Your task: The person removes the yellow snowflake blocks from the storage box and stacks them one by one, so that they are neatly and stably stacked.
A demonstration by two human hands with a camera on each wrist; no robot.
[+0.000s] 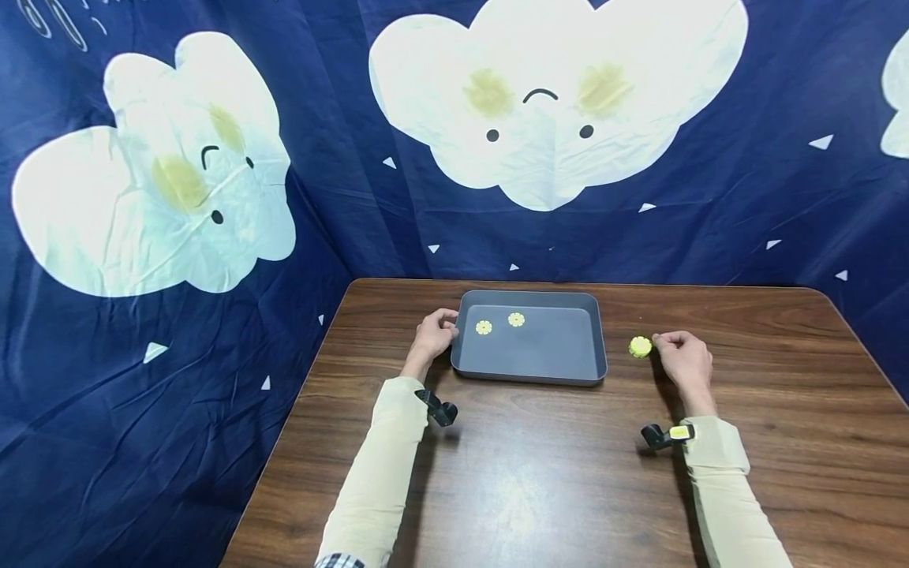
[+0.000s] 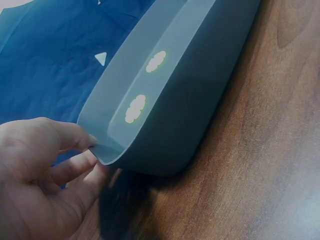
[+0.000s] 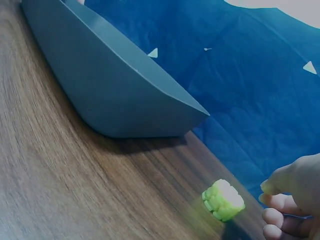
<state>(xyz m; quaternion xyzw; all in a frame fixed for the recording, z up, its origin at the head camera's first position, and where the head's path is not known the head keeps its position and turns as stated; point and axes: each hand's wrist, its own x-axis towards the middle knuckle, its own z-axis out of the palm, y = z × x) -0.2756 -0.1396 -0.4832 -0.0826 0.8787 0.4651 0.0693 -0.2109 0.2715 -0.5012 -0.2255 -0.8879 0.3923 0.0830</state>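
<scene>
My left hand (image 1: pixel 435 333) pinches the left wall of a dark grey rectangular baking tray (image 1: pixel 529 379), thumb at the rim and fingers outside, as the left wrist view shows. Two flat pale-yellow flower-shaped pieces lie in the tray: one flower piece (image 1: pixel 484 327) near the left wall, another flower piece (image 1: pixel 516 319) beside it. Right of the tray, a short yellow-green stack of scalloped flower shapes (image 3: pixel 223 200) sits on the table. My right hand (image 1: pixel 685 360) is just right of this stack, fingers loosely bent, thumb and index tips close together, a small gap from it.
The brown wood-grain table (image 1: pixel 525 473) runs back to a blue curtain (image 1: pixel 327 118) printed with white clouds. Dark camera mounts are strapped to both wrists, the left mount (image 1: pixel 439 408) and the right mount (image 1: pixel 663 435), close above the tabletop.
</scene>
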